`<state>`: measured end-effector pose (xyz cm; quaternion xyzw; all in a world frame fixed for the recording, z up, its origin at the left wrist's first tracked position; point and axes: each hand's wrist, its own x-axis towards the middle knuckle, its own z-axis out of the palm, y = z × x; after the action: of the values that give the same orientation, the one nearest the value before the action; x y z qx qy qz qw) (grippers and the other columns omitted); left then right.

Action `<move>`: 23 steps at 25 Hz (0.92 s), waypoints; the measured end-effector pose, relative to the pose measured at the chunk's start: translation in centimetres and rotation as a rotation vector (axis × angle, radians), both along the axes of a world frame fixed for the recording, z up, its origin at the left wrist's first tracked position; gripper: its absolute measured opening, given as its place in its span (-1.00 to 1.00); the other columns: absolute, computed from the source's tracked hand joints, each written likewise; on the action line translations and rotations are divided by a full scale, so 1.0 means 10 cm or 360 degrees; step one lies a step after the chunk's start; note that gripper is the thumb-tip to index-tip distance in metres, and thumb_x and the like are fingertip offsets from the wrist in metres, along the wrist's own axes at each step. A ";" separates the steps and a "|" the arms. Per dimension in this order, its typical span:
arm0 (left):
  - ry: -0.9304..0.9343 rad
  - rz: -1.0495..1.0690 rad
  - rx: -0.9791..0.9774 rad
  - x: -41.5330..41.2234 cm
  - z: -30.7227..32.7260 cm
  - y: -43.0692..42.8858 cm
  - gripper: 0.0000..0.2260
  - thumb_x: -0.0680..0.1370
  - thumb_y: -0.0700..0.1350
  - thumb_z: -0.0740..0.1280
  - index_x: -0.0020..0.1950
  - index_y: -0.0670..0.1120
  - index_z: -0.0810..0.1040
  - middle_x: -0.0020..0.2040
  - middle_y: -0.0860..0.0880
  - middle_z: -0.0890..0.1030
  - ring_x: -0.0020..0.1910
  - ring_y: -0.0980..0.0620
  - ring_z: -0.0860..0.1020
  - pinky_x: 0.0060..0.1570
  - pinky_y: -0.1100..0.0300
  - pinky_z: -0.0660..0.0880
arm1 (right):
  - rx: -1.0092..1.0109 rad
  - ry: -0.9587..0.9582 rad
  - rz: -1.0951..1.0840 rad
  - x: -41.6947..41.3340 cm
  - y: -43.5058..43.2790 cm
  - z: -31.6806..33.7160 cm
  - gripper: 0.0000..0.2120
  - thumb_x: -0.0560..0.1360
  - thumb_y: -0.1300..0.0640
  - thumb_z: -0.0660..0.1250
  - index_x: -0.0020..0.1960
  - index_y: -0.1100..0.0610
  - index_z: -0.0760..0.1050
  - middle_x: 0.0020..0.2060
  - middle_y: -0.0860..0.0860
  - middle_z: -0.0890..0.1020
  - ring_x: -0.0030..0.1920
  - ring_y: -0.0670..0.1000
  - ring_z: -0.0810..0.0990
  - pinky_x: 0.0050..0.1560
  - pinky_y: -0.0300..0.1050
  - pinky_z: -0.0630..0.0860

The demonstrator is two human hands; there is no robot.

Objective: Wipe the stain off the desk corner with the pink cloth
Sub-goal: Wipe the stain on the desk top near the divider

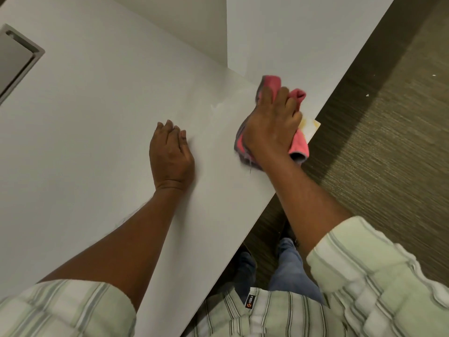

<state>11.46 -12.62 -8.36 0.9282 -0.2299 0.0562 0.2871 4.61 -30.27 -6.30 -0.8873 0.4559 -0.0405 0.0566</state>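
Observation:
My right hand [272, 122] is shut on the bunched pink cloth [299, 144] and presses it onto the white desk [97, 122] near its right corner. A yellowish stain [309, 126] shows on the corner itself, just right of the fingers and partly hidden under the cloth. A faint wet smear [217, 107] lies on the desk to the left of the cloth. My left hand [171, 156] rests palm down on the desk, fingers loosely curled and holding nothing.
A grey cable hatch [14, 62] is set into the desk at the far left. A white partition [279, 32] rises behind the corner. Brown carpet [388, 154] with a few white specks lies to the right, and my legs [286, 271] stand below the desk edge.

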 end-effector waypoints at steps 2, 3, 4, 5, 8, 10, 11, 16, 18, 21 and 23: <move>0.0002 0.0003 0.0017 0.01 -0.02 0.01 -0.63 0.59 -0.09 0.08 0.08 -0.32 0.56 0.20 -0.28 0.57 0.31 -0.26 0.43 0.34 -0.05 0.35 | 0.0011 -0.0007 -0.0134 0.07 -0.10 0.02 -0.55 0.44 0.22 0.25 0.32 0.09 0.30 0.21 0.15 0.43 0.18 0.19 0.40 0.06 0.04 0.38; 0.0001 0.0004 0.0017 0.02 -0.02 0.01 -0.63 0.59 -0.09 0.08 0.07 -0.31 0.56 0.20 -0.28 0.57 0.31 -0.26 0.43 0.33 -0.05 0.35 | 0.0009 -0.0026 -0.0208 0.06 -0.09 0.01 -0.56 0.45 0.21 0.24 0.32 0.08 0.31 0.21 0.15 0.42 0.19 0.19 0.40 0.08 0.04 0.38; 0.0003 0.0001 0.0021 0.03 -0.02 0.01 -0.62 0.59 -0.08 0.08 0.08 -0.31 0.57 0.20 -0.28 0.57 0.31 -0.26 0.43 0.33 -0.06 0.35 | 0.0008 -0.0032 -0.0280 0.03 -0.04 -0.01 -0.57 0.47 0.20 0.24 0.32 0.08 0.31 0.22 0.16 0.43 0.20 0.19 0.40 0.11 0.05 0.38; 0.0002 -0.0005 0.0035 0.02 -0.02 0.01 -0.62 0.59 -0.07 0.08 0.08 -0.32 0.56 0.20 -0.28 0.57 0.31 -0.26 0.43 0.33 -0.05 0.35 | 0.0000 -0.0023 -0.0336 -0.03 0.05 -0.03 -0.57 0.48 0.19 0.23 0.34 0.07 0.31 0.23 0.16 0.43 0.20 0.19 0.41 0.13 0.05 0.37; -0.0035 -0.0013 0.0087 0.00 -0.03 -0.02 -0.61 0.60 -0.07 0.08 0.09 -0.32 0.56 0.20 -0.29 0.56 0.30 -0.28 0.44 0.33 -0.06 0.34 | 0.0002 0.0076 -0.0255 -0.18 0.43 -0.06 -0.48 0.48 0.16 0.24 0.42 0.05 0.24 0.24 0.16 0.42 0.18 0.18 0.41 0.17 0.04 0.37; -0.0064 -0.0016 0.0095 -0.01 -0.04 -0.03 -0.62 0.59 -0.06 0.09 0.08 -0.32 0.56 0.20 -0.30 0.56 0.29 -0.29 0.45 0.32 -0.08 0.35 | 0.0019 0.0085 -0.0055 -0.13 0.54 -0.06 -0.47 0.49 0.16 0.21 0.44 0.08 0.21 0.24 0.16 0.41 0.17 0.18 0.41 0.16 0.04 0.36; -0.0057 -0.0019 0.0089 -0.01 -0.04 -0.02 -0.61 0.59 -0.05 0.10 0.08 -0.32 0.56 0.20 -0.30 0.56 0.29 -0.29 0.45 0.32 -0.08 0.35 | 0.0040 0.0060 0.0051 -0.06 0.52 -0.05 -0.47 0.49 0.17 0.21 0.44 0.09 0.22 0.25 0.15 0.40 0.18 0.18 0.41 0.18 0.04 0.36; -0.0052 -0.0034 0.0030 0.03 -0.08 0.03 -0.58 0.60 -0.01 0.07 0.04 -0.31 0.57 0.17 -0.29 0.58 0.27 -0.27 0.46 0.35 -0.05 0.33 | 0.0078 -0.0006 0.0055 0.34 0.18 0.01 -0.50 0.47 0.21 0.22 0.39 0.08 0.26 0.27 0.12 0.39 0.23 0.15 0.38 0.21 0.01 0.34; -0.0072 -0.0033 0.0040 0.05 -0.09 0.02 -0.58 0.61 -0.01 0.07 0.04 -0.31 0.57 0.17 -0.29 0.58 0.26 -0.27 0.47 0.35 -0.04 0.32 | 0.0020 -0.0008 0.0006 0.39 0.18 0.00 -0.51 0.46 0.22 0.20 0.38 0.09 0.26 0.25 0.12 0.41 0.20 0.14 0.40 0.18 0.01 0.35; -0.0044 -0.0033 0.0028 0.04 -0.07 0.01 -0.58 0.61 -0.02 0.06 0.07 -0.31 0.57 0.19 -0.29 0.57 0.28 -0.26 0.45 0.37 -0.03 0.31 | -0.0006 -0.0087 0.0254 0.24 0.36 -0.03 -0.44 0.43 0.23 0.18 0.43 0.11 0.23 0.25 0.15 0.42 0.16 0.17 0.42 0.14 0.04 0.37; -0.0012 -0.0022 -0.0001 0.01 -0.03 0.00 -0.57 0.60 -0.02 0.04 0.10 -0.32 0.56 0.21 -0.29 0.56 0.31 -0.26 0.43 0.38 -0.04 0.30 | 0.0055 -0.0161 0.0445 -0.03 0.58 -0.04 -0.38 0.40 0.24 0.16 0.46 0.12 0.22 0.23 0.17 0.44 0.14 0.20 0.43 0.13 0.08 0.37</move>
<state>11.52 -12.57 -8.66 0.9263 -0.2373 0.0577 0.2870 4.31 -24.48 -6.70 -0.9379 0.3250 -0.0690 0.0999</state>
